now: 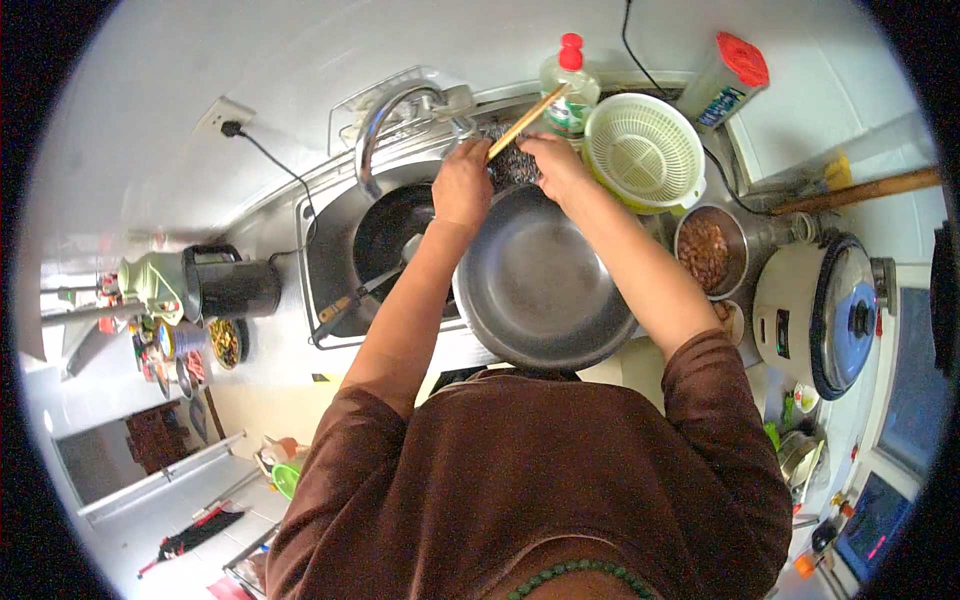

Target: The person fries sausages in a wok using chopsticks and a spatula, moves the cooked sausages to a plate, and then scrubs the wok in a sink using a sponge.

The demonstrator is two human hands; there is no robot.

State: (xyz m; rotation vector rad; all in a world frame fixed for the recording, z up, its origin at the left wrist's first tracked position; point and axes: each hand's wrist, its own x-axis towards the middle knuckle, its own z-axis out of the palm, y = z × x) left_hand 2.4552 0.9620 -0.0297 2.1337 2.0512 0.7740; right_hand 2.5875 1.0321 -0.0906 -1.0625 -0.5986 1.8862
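Observation:
My left hand (463, 184) is shut on wooden chopsticks (529, 120), which point up and to the right past a detergent bottle (568, 94) with a red cap. Close to the sticks is my right hand (555, 165), its fingers bent; whether they grip anything cannot be made out. Below both hands sits a large round metal basin (551, 277), with my forearms at either side. A dark wok (394, 217) lies in the steel sink (322, 247) at the left, partly hidden by my left arm. A spatula (337, 307) rests across it.
A curved faucet (367, 142) rises behind the sink. Right of my hands stand a pale plastic colander (645, 154), a metal bowl of brown beans or nuts (705, 247) and a lidded electric cooker (806, 315). At far left, a dark kettle (232, 289) trails a power cord.

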